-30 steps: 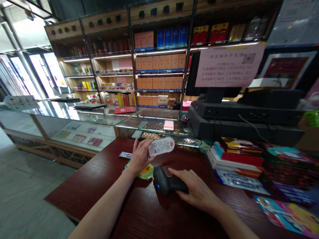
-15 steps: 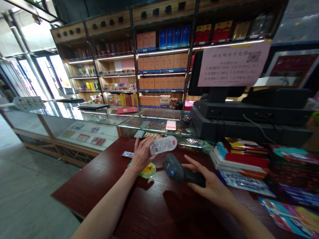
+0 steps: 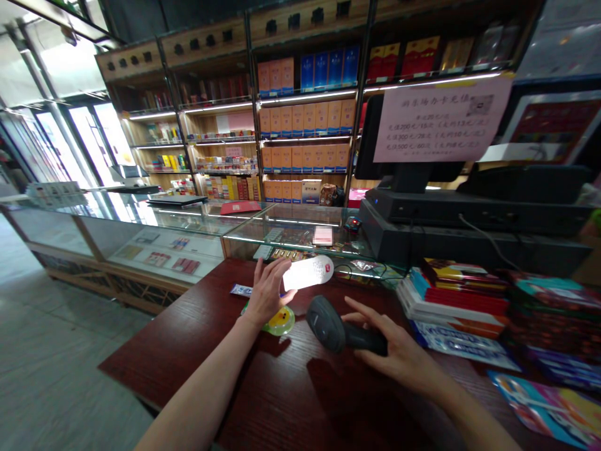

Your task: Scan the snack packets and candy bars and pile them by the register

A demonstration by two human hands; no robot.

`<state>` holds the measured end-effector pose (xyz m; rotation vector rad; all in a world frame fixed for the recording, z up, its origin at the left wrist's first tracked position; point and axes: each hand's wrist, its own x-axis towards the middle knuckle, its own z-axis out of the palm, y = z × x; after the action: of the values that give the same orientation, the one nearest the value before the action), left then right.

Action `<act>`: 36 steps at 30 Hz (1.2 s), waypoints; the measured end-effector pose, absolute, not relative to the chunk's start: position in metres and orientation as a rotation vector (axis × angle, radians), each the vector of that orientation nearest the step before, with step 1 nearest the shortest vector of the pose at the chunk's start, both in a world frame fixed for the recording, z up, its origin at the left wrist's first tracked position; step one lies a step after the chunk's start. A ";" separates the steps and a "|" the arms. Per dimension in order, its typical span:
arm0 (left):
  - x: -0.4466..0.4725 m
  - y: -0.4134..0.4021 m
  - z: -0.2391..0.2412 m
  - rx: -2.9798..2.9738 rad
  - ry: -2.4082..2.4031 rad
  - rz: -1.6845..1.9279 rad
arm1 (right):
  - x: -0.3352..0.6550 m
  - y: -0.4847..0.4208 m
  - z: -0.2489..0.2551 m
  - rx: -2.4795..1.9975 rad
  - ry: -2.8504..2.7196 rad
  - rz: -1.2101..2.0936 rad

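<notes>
Over the wooden counter [image 3: 173, 338], the left hand [image 3: 267, 293] pinches a white package [image 3: 307, 274], its face brightly lit; apart from that hand, the right hand [image 3: 397, 347] holds a scanner [image 3: 328, 326] at the package's five o'clock, while a yellow-and-green packet [image 3: 282, 321] lies at seven o'clock

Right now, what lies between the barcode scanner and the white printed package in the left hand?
No object: the head view shows only a narrow gap between barcode scanner and white printed package, with bare wooden tabletop behind.

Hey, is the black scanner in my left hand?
No, your right hand holds the black scanner, while your left hand holds a white round-ended item.
</notes>
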<state>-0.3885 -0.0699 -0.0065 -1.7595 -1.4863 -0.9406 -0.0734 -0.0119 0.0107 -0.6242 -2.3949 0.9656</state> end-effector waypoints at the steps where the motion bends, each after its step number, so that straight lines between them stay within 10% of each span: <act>1: -0.389 -0.070 -0.006 -1.762 -1.490 -0.938 | -0.073 -0.012 0.011 -0.622 -2.405 0.956; 24: -0.383 -0.072 -0.003 -1.814 -1.437 -0.948 | -0.095 -0.025 -0.006 -0.514 -2.665 0.741; 36: -0.373 -0.074 0.004 -1.922 -1.307 -0.979 | -0.096 0.003 -0.006 -0.721 -1.716 1.361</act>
<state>-0.3725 -0.0745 0.0040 -1.9217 -1.3067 -0.9785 -0.0957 0.0032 -0.0056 -0.7206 -1.7157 1.3613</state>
